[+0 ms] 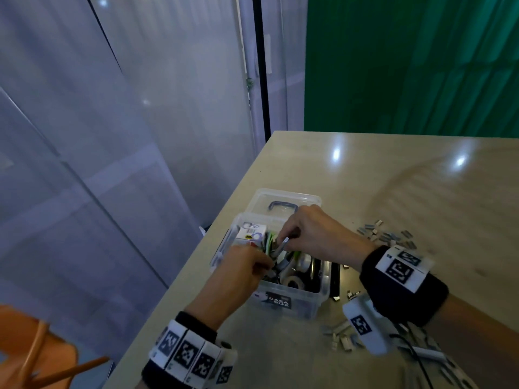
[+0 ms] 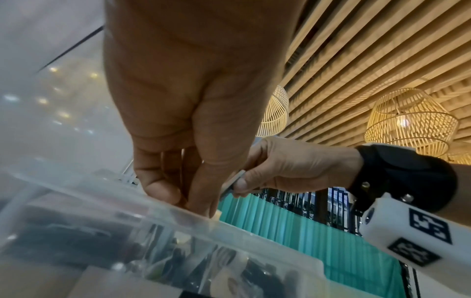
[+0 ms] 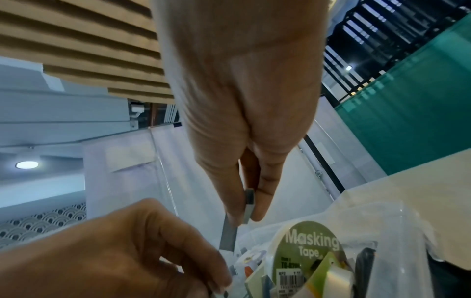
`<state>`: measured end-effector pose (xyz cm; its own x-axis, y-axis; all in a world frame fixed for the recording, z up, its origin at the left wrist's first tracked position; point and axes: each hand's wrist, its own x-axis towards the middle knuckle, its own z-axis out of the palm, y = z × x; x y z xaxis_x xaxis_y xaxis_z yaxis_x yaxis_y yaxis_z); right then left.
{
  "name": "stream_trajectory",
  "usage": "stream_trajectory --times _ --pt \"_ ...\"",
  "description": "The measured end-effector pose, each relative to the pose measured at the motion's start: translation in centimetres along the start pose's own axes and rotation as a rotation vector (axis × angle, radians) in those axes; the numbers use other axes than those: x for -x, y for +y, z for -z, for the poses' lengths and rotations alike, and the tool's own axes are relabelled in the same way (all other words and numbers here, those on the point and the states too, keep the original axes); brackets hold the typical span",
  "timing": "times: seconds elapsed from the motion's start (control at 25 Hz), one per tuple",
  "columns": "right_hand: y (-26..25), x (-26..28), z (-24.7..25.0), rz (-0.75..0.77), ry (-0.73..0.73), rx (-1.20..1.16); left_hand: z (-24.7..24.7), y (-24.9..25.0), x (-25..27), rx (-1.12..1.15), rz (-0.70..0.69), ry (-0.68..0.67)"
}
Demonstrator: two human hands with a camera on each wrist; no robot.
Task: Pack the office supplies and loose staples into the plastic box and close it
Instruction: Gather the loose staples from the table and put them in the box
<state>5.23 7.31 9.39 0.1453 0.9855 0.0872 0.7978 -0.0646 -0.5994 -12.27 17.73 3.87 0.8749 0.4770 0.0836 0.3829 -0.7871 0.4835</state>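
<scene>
The clear plastic box [image 1: 323, 279] stands open near the table's left edge, its lid [image 1: 286, 199] lying flat behind it. Inside are a masking tape roll [image 3: 308, 248], a white carton [image 1: 250, 231] and dark tools. My right hand [image 1: 285, 242] hovers over the box and pinches a grey strip of staples [image 3: 248, 207] that hangs down into it. My left hand [image 1: 268, 269] reaches in from the near left, fingers curled, pinching a small grey piece that looks like staples. Loose staples [image 1: 387, 234] lie to the right of the box.
More loose staples [image 1: 342, 335] are scattered near the front right, under my right wrist. A black object [image 1: 335, 279] lies against the box's right wall. The table edge [image 1: 196, 265] runs close along the box's left side. An orange chair [image 1: 33, 349] stands below left.
</scene>
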Motion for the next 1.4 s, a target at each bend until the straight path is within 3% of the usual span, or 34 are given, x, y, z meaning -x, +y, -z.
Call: stream_trajectory --times 0.48,0.76,0.92,1.2,1.28,1.4 --pt "-1.7 -1.9 -3.1 -0.016 -0.138 0.332 1.6 -2.3 -0.5 0.066 -0.039 0.07" --pt "-1.5 -2.2 -2.2 -0.085 -0.088 0.133 1.4 -2.6 -0.8 0.088 -0.034 0.012" --pt "-1.4 -2.3 -2.2 -0.09 0.031 -0.04 2.0 -2.5 -0.8 0.122 -0.041 0.015" --pt "-0.9 -2.3 -2.6 -0.171 0.109 -0.26 2.1 -1.3 -1.0 0.482 0.109 0.054" --pt "-0.8 -2.1 -2.9 -0.201 0.071 -0.315 1.7 -1.5 -1.2 0.469 0.112 0.089" --pt "-0.3 -1.8 -2.4 -0.208 0.061 -0.238 1.1 -2.0 -1.3 0.345 0.079 0.039"
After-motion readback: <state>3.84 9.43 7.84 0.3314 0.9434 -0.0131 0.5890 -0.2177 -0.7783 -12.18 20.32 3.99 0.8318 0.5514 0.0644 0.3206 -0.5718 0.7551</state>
